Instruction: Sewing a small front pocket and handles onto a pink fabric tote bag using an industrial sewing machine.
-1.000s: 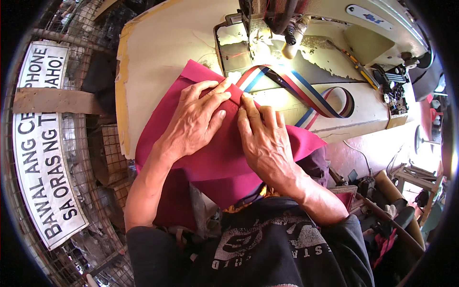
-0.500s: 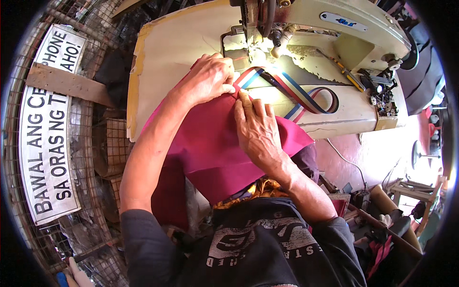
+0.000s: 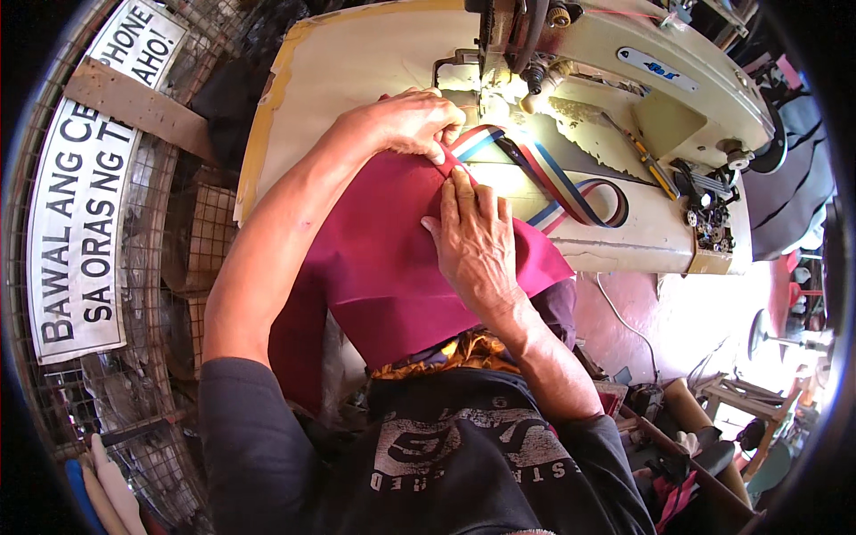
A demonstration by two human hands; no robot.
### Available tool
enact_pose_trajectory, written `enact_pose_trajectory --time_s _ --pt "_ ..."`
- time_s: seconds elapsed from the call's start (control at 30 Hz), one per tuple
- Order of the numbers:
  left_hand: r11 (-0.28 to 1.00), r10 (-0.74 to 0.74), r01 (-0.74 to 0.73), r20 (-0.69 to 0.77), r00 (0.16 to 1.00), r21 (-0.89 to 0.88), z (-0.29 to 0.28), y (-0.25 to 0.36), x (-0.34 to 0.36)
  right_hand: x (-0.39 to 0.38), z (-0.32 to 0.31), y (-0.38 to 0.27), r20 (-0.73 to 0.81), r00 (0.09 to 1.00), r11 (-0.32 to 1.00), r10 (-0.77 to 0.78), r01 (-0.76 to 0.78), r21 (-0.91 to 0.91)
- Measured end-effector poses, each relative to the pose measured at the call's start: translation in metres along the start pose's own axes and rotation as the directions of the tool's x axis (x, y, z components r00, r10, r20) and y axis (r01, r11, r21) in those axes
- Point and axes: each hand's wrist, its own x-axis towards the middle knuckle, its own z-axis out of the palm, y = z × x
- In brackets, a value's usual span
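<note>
A maroon sheet of cloth-like material (image 3: pixel 392 241) drapes from the sewing machine's table over my lap. My left hand (image 3: pixel 415 123) is closed on its far edge, thumb and fingers pinching it just left of the lit needle area. Flat on the sheet rests my right hand (image 3: pixel 474 236), its fingers stretched toward that edge and its thumb apart. Beside the fingertips, a red, white and blue striped ribbon (image 3: pixel 571 192) runs along the edge, then loops to the right over the table. The sewing machine (image 3: pixel 580 45) stands beyond both hands; its needle tip is lost in the glare.
A yellow-handled tool (image 3: pixel 655 165) lies on the machine bed, near a cluster of small metal parts (image 3: pixel 711 214). Wire mesh with a lettered sign (image 3: pixel 80 223) rises at the left. A cable (image 3: pixel 629 325) hangs below the table, and rolls and clutter fill the lower right.
The view has shifted slightly, with the machine now farther right. My left hand has edged forward along the sheet's edge. My right thumb has spread away from its fingers.
</note>
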Motion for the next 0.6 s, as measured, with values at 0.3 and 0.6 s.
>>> enact_pose_trajectory --time_s 0.3,0.6 --pt "0.986 0.011 -0.009 -0.011 1.000 0.166 0.010 0.004 0.000 0.000 -0.001 -0.001 -0.008 1.000 1.000 -0.007 0.007 -0.017" --pt "0.979 0.061 -0.019 -0.199 0.978 0.203 0.031 0.008 -0.028 -0.002 0.003 -0.002 -0.033 0.999 1.000 -0.009 0.009 -0.003"
